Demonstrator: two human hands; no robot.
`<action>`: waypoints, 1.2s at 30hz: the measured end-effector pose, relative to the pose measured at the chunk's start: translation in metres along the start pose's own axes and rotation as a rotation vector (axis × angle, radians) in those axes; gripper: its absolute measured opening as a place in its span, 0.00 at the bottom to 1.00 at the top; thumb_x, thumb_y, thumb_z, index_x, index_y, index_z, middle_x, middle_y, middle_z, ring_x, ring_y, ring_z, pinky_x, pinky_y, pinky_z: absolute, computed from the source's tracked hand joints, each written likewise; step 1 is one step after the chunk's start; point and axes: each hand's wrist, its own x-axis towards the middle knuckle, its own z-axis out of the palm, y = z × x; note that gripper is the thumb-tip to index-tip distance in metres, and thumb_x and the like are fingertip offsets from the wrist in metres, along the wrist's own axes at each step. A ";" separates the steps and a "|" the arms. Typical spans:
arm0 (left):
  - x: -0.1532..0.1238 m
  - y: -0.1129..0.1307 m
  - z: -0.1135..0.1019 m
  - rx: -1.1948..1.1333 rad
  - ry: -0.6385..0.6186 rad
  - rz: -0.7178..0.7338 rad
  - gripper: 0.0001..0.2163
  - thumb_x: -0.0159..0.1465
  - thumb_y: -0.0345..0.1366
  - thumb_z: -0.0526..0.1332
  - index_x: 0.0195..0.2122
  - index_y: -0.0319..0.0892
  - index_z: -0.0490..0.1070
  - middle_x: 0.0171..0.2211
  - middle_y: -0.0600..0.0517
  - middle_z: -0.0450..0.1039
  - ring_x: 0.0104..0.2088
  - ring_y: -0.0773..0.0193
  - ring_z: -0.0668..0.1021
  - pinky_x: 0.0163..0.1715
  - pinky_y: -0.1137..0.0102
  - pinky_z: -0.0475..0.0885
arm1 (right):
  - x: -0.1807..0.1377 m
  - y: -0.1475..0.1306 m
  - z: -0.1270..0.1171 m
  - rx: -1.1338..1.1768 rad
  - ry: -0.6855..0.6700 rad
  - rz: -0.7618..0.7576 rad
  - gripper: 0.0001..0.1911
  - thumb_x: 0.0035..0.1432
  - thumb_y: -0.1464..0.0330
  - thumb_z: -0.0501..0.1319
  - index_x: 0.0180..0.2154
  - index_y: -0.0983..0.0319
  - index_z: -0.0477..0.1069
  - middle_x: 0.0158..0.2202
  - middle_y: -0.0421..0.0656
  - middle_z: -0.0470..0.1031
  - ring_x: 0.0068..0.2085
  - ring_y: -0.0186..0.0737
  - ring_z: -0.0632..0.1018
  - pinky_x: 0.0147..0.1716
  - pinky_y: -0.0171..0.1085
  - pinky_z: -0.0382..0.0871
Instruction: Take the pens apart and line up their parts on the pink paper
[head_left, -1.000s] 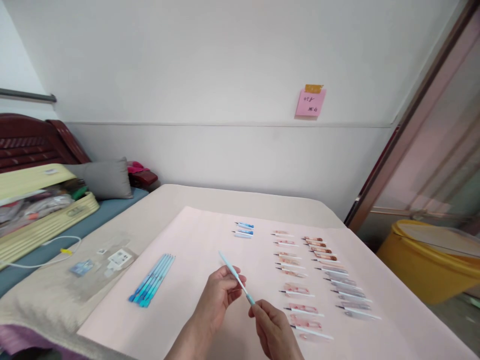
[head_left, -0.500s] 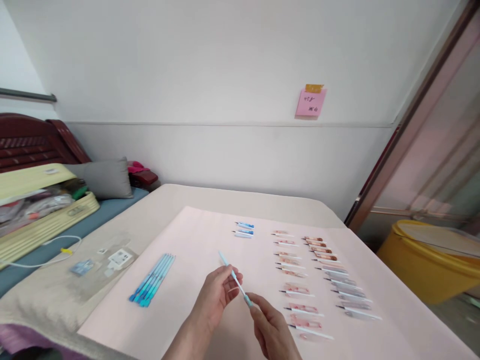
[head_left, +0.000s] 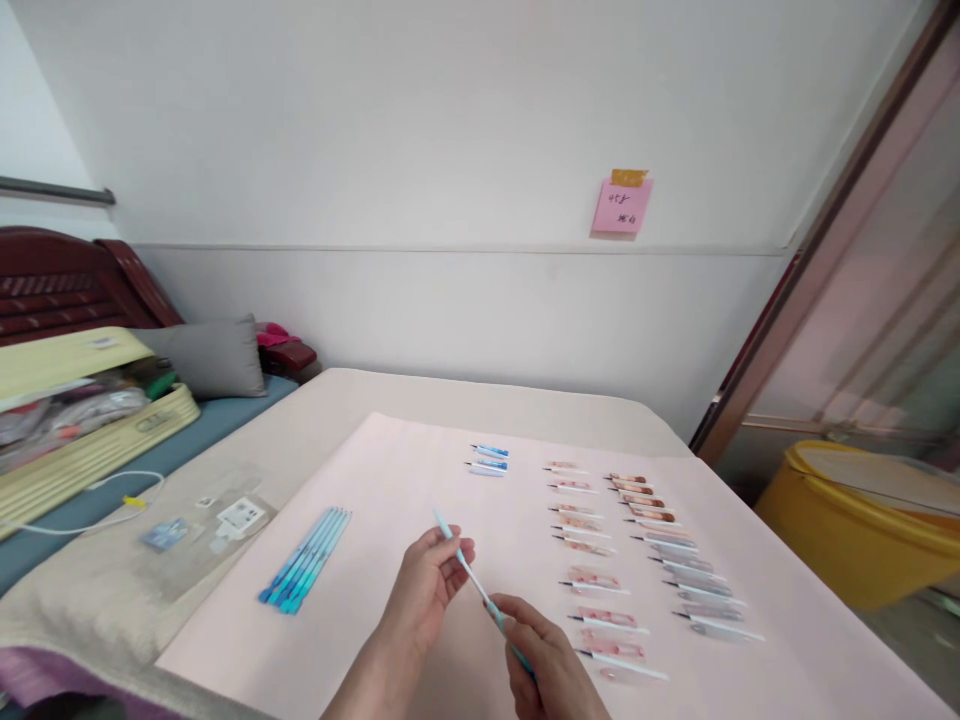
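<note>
A slim pen [head_left: 492, 607] is held at a slant between both my hands, above the pink sheet [head_left: 375, 600]. My left hand [head_left: 427, 575] pinches its pale blue front end [head_left: 442, 522] between thumb and fingers. A thin white shaft [head_left: 474, 580] shows between the hands. My right hand [head_left: 544, 650] is closed around the teal barrel [head_left: 496, 614], whose lower end lies partly under the fingers. To the left, several blue-to-teal pens [head_left: 307, 560] lie side by side. Beyond my hands are two short rows of blue pen parts [head_left: 489, 458].
Pink pen parts with white refills [head_left: 600, 582] lie in a column at the right, beside brown and grey ones [head_left: 645, 497]. A clear plastic wrapper [head_left: 225, 530] rests at the left. A yellow bin [head_left: 847, 540] stands right of the table; a pink note [head_left: 622, 207] hangs on the wall.
My right hand has shifted slightly down and right, my left slightly left. More of the pen's teal barrel shows at my right hand.
</note>
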 end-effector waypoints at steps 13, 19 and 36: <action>0.019 0.010 -0.015 -0.189 0.129 0.032 0.06 0.52 0.24 0.63 0.29 0.35 0.67 0.29 0.47 0.72 0.32 0.66 0.77 0.31 0.74 0.74 | 0.001 -0.002 -0.005 0.220 -0.073 0.132 0.23 0.43 0.55 0.60 0.41 0.59 0.63 0.06 0.25 0.50 0.08 0.23 0.45 0.08 0.26 0.36; 0.008 -0.002 -0.007 -0.111 0.028 -0.061 0.06 0.53 0.30 0.64 0.31 0.37 0.68 0.31 0.47 0.73 0.32 0.66 0.77 0.32 0.73 0.73 | 0.004 -0.001 -0.010 0.246 -0.006 0.050 0.26 0.46 0.54 0.59 0.45 0.59 0.61 0.08 0.26 0.52 0.09 0.23 0.45 0.08 0.26 0.36; -0.015 -0.036 0.015 0.036 -0.051 -0.201 0.06 0.49 0.31 0.63 0.26 0.40 0.66 0.22 0.55 0.67 0.22 0.73 0.70 0.20 0.79 0.63 | 0.005 0.005 -0.006 -0.355 0.262 -0.240 0.23 0.52 0.56 0.53 0.45 0.64 0.66 0.12 0.30 0.52 0.15 0.28 0.55 0.13 0.29 0.46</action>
